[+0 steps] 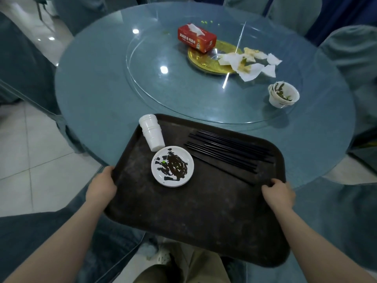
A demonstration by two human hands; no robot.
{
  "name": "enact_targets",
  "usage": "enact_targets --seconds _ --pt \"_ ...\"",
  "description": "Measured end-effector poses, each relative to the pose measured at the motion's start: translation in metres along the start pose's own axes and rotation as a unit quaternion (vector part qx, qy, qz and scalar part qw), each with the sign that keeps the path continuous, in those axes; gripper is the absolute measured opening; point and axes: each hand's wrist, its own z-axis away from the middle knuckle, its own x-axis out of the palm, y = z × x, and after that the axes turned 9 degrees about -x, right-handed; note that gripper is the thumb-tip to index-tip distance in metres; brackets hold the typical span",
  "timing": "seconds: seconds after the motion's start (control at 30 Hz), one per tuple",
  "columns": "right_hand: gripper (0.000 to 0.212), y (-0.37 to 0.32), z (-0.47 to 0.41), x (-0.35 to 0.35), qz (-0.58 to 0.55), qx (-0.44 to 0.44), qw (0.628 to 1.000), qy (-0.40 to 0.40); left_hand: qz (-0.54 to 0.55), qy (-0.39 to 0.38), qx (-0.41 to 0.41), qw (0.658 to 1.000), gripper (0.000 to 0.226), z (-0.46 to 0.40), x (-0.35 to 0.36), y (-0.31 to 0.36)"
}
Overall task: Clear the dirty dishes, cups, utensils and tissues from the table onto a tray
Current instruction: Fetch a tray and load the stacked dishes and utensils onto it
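L hand gripped the tray at its left rim, fingers curled under the edge. Tray was dark, stiff, prob. slick inside; its far end sat over the table edge, near end stuck out toward the person. On it, L to R: stack of white cups lying tipped at the far-left corner, just beside a small white dish smeared w/ dark sauce, then a bundle of black chopsticks lying loose. Chopsticks looked likely to roll, cups light and ready to slide, so tray should stay level, held at both short rims.

Further back on the glass turntable: red tissue box, partly over a gold plate. Right of that, soiled tissues, soft, limp, greasy; best pinched as a bunch. Then dirty cups, nested, thin, w/ green scraps inside; take by the outer wall, easy to crush.

R hand gripped the tray's right rim, thumb on top.
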Motion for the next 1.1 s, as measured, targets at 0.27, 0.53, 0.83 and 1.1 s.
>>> enact_targets --seconds 0.27,0.53,0.83,1.1 --pt "0.043 -0.011 -0.019 -0.011 -0.047 -0.052 0.998 0.008 0.009 -0.014 -0.03 0.999 0.046 -0.003 -0.005 -0.001" --pt "0.044 -0.019 -0.026 -0.013 -0.054 -0.052 0.997 -0.011 0.07 -0.006 -0.002 0.998 0.044 0.002 -0.008 0.012" --pt "0.064 -0.038 -0.029 -0.006 0.004 -0.176 0.984 -0.008 0.09 -0.003 0.088 0.992 0.06 0.016 -0.001 0.056" --pt "0.063 -0.044 -0.075 -0.019 -0.033 -0.235 0.971 -0.019 0.119 -0.022 0.11 0.987 0.06 0.023 0.012 0.124"
